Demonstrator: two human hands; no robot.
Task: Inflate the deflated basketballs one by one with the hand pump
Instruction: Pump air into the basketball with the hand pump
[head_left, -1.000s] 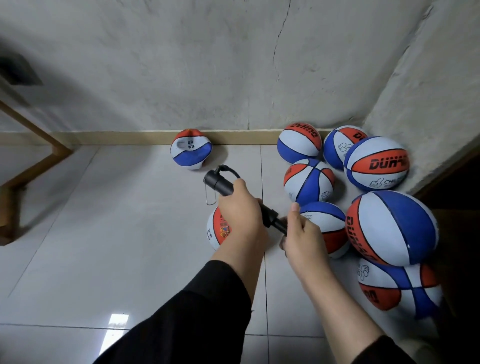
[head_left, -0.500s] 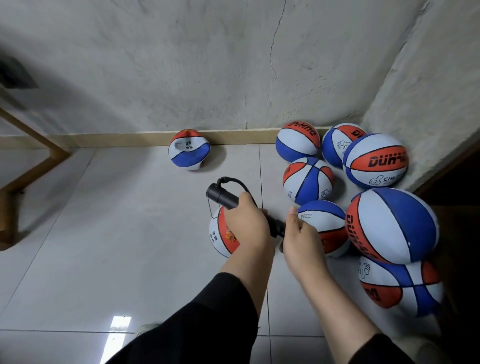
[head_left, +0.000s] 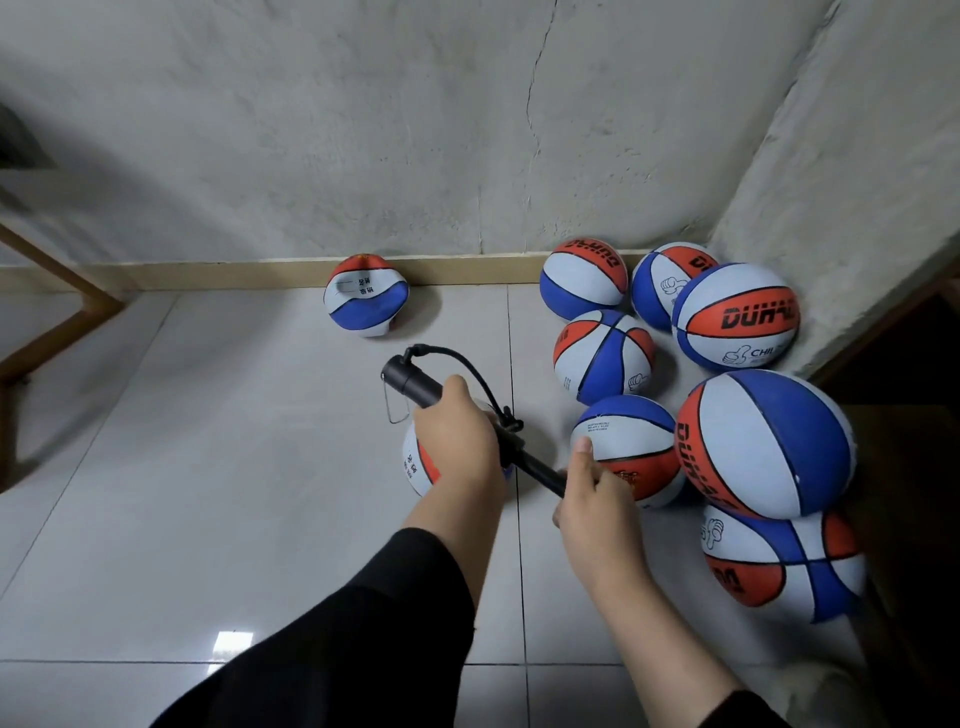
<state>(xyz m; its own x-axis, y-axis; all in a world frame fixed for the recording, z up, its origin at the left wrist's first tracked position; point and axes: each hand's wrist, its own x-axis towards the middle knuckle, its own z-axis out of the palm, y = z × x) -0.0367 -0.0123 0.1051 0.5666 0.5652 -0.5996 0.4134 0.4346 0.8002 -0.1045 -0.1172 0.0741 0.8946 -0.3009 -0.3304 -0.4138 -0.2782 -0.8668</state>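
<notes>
A pile of round red, white and blue rubber basketballs fills the corner, right of the black tube-shaped hand pump. Against the skirting beyond the pump sits a dented, deflated basketball. The ball being filled lies directly under the pump, mostly hidden. The left hand grips the barrel; the right hand is closed round the handle, rod drawn out. Pumping seems underway; next calls for a straight push in. The needle's seat is hidden.
</notes>
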